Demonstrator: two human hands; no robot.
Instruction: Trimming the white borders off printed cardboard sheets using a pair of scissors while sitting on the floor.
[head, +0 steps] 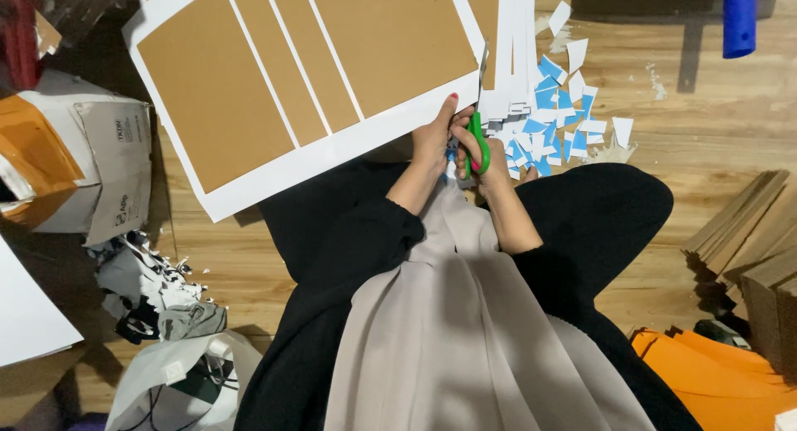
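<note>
we see our left hand [432, 140] pinching the white edge of the brown-panelled sheet [315, 74] over our lap, our right hand [490, 161] clamped through green scissors [476, 140] at that edge, paper scraps [552, 124] crowding the floor [714, 132] rightward.

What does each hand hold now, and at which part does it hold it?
The right hand holds green-handled scissors by the handle loops. The left hand grips the large white sheet with brown panels at its near edge.
</note>
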